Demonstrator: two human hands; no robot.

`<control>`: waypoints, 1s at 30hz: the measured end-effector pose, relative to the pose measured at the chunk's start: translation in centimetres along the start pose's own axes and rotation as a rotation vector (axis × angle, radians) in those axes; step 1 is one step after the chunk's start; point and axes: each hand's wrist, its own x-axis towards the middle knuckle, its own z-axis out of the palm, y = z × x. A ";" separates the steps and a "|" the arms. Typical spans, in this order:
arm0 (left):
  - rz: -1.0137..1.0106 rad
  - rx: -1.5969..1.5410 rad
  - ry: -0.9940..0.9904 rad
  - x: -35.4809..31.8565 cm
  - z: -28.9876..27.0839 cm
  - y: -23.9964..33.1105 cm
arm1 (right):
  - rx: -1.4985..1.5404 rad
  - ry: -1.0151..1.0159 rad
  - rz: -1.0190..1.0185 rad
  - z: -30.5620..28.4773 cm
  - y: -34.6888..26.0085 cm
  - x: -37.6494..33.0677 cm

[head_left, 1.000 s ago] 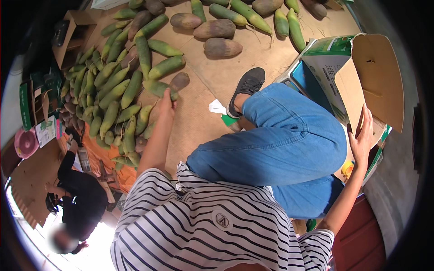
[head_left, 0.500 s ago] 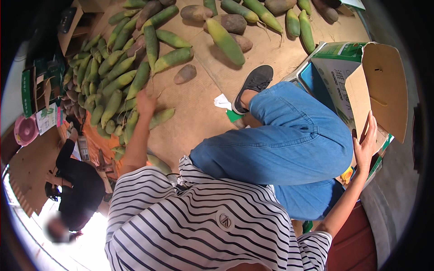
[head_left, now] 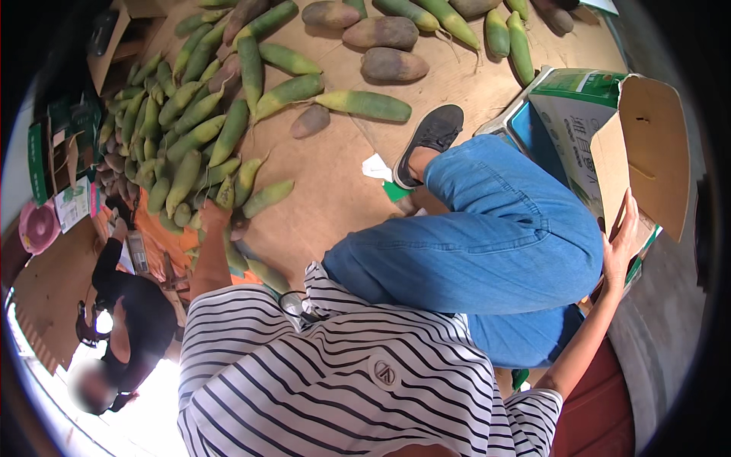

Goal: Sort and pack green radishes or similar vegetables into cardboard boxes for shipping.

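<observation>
My left hand [head_left: 215, 214] is at the near edge of a big pile of green radishes [head_left: 183, 179], its fingers closed around the lower end of one green radish [head_left: 226, 192]; the hand partly hides them. Beside it lie another green radish [head_left: 247, 180] with a thin root and a pale green one [head_left: 269, 197]. On the far right my right hand [head_left: 620, 238] rests against the side of an open cardboard box [head_left: 598, 148], fingers stretched out and thumb apart. A green radish [head_left: 365, 105] lies crosswise on the cardboard sheet [head_left: 335, 171] ahead of my foot.
Brownish-purple radishes [head_left: 394, 65] and more green ones [head_left: 449, 24] are spread at the far side. A white paper scrap [head_left: 375, 167] lies by my black shoe [head_left: 438, 137]. At the left, another person in black [head_left: 137, 320] works near a pink basin [head_left: 38, 227].
My left hand has moved nearer and to the left, onto another radish. The long green radish in the middle has turned from slanted to crosswise, uncovering brownish radishes. My right hand stays at the box.
</observation>
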 end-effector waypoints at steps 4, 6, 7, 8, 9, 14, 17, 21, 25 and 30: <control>0.049 -0.005 0.082 -2.1 -0.1 1.8 | 0.009 0.000 0.005 0.2 0.1 -0.2; 0.045 0.036 0.043 -3.6 -0.6 3.6 | 0.000 0.006 0.021 0.0 0.0 -0.3; -0.004 0.046 -0.005 -3.7 0.0 4.2 | -0.006 0.008 0.026 0.0 -0.1 -0.3; -0.050 0.055 -0.056 -3.5 0.8 4.8 | 0.001 0.015 0.034 0.0 -0.3 -0.2; -0.045 0.055 -0.049 -3.3 1.9 4.5 | -0.035 0.019 -0.003 0.1 0.1 -0.1; -0.049 -0.227 -0.051 -4.2 5.4 4.2 | -0.079 0.012 0.007 -0.2 0.1 -0.1; 0.242 -0.590 -0.099 -2.7 7.1 2.8 | -0.056 0.021 -0.021 -0.1 0.5 0.4; 0.561 -1.052 -0.171 -7.6 3.1 13.7 | -0.095 -0.039 0.021 -0.1 0.6 -0.2; 0.579 -1.125 -0.557 -10.5 -4.1 22.1 | -0.084 -0.031 0.017 -0.1 0.2 -0.2; 0.665 -0.682 0.037 -5.7 -3.9 19.6 | -0.032 -0.009 0.007 0.2 -0.6 0.6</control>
